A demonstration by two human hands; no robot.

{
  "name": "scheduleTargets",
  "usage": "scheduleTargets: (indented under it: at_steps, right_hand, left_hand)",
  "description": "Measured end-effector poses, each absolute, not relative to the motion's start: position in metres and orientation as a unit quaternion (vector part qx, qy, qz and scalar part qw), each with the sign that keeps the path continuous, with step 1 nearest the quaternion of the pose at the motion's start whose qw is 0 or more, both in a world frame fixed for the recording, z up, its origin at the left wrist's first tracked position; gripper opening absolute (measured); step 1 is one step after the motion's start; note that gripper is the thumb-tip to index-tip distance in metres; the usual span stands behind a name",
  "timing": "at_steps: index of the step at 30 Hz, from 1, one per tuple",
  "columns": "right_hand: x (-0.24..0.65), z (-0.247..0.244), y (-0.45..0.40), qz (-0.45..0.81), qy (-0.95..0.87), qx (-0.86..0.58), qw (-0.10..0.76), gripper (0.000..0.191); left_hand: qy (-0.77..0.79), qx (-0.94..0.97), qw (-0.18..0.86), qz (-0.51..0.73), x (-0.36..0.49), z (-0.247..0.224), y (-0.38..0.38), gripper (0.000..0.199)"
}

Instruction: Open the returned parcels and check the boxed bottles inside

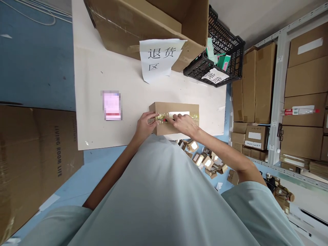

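Shirt [164, 191] nearest; at near edge of surface [128, 78], box [176, 108] seemingly unopened; tool [164, 120] gripped by right fingers [171, 118]; left fingers' [151, 115] grip unclear.

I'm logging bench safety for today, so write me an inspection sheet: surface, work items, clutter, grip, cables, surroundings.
Surface: pale table, dark specks on it.
Work items: box with tape and a white label; a red-and-dark object at its tape, too small to identify.
Clutter: pink item, blurred; big box bearing a paper sign; black crate with green packs.
Grip: left hand at the box's left end; right hand on its top, by the red-and-dark object, hold unclear.
Cables: pale cables, upper left, beyond the table.
Surroundings: blue floor with parcels; printed carton at left; shelf with cartons at right.
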State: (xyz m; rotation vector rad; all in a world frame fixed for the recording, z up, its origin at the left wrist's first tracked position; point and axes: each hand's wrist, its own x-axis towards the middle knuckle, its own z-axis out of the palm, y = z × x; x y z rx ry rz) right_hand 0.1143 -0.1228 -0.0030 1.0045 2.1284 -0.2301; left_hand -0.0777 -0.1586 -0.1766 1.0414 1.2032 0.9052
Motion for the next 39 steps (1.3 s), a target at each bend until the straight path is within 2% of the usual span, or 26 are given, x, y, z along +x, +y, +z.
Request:
scheduleTargets:
  at_steps: [9,15,20,27,30,36,39]
  right_hand:
    - [0.162,0.000,-0.124,-0.084,0.805,0.414,0.416,0.052]
    - [0.253,0.013,-0.128,-0.065,0.752,0.470,0.457,0.050]
    - [0.321,0.016,-0.131,-0.058,0.757,0.481,0.439,0.049]
    - [0.376,-0.016,-0.123,-0.100,0.810,0.469,0.336,0.038]
    - [0.401,-0.040,-0.119,-0.133,0.826,0.473,0.276,0.040]
    - [0.435,-0.120,-0.127,-0.249,0.828,0.493,0.096,0.043]
    - [0.428,-0.165,-0.139,-0.311,0.805,0.504,-0.009,0.042]
  left_hand:
    - [0.541,0.460,0.598,0.372,-0.080,-0.167,-0.159,0.042]
    - [0.562,0.465,0.572,0.375,-0.077,-0.161,-0.160,0.039]
    - [0.598,0.461,0.530,0.385,-0.069,-0.159,-0.162,0.040]
    - [0.662,0.460,0.466,0.365,-0.057,-0.154,-0.165,0.038]
    - [0.690,0.457,0.429,0.362,-0.049,-0.152,-0.167,0.038]
    - [0.733,0.467,0.365,0.335,-0.025,-0.143,-0.173,0.037]
    - [0.741,0.532,0.271,0.309,-0.011,-0.139,-0.177,0.034]
